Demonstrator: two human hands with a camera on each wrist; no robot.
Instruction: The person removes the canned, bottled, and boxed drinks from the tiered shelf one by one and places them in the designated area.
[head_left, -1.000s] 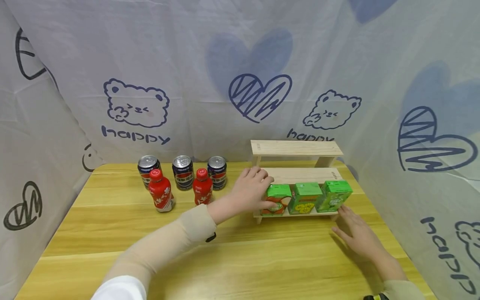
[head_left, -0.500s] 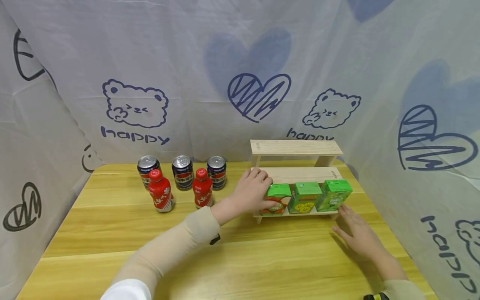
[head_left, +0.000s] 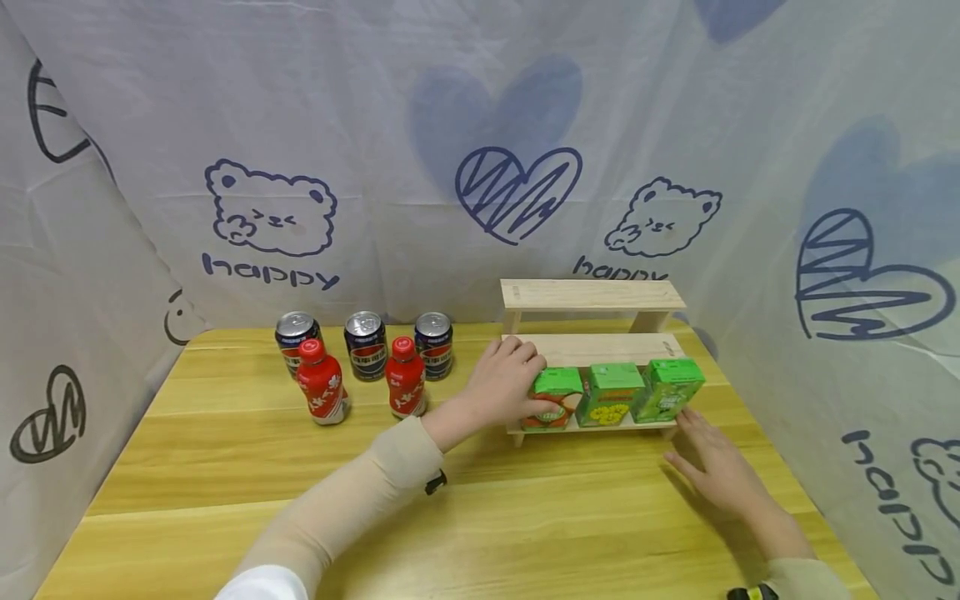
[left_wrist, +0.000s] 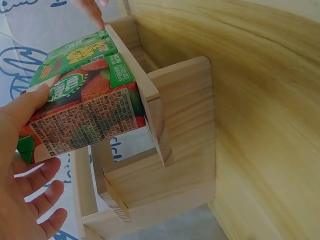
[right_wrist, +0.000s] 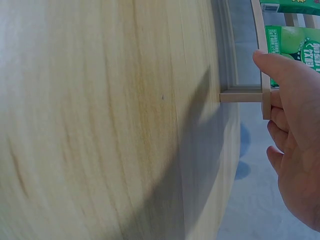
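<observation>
Three green-topped juice boxes stand in a row on the lowest tier of a small wooden shelf [head_left: 592, 293]. My left hand [head_left: 504, 383] holds the strawberry juice box [left_wrist: 85, 120] at the left end, its thumb on the front face. In the left wrist view, the other fingers spread below the box's side. Beside it stand the yellow-flower juice box [head_left: 611, 396] and the rightmost juice box [head_left: 667, 390]. My right hand [head_left: 716, 471] lies at the shelf's right front corner, fingers extended along that end; in the right wrist view its thumb overlaps the front edge.
Left of the shelf, two red bottles [head_left: 322, 383] stand in front of three dark cans [head_left: 365, 346] on the wooden table [head_left: 525, 525]. A printed cloth [head_left: 390, 125] hangs behind the table and along both sides.
My left forearm has shifted slightly to the right, while the hand stays at the strawberry juice box. The right hand, juice boxes and shelf show no clear movement.
</observation>
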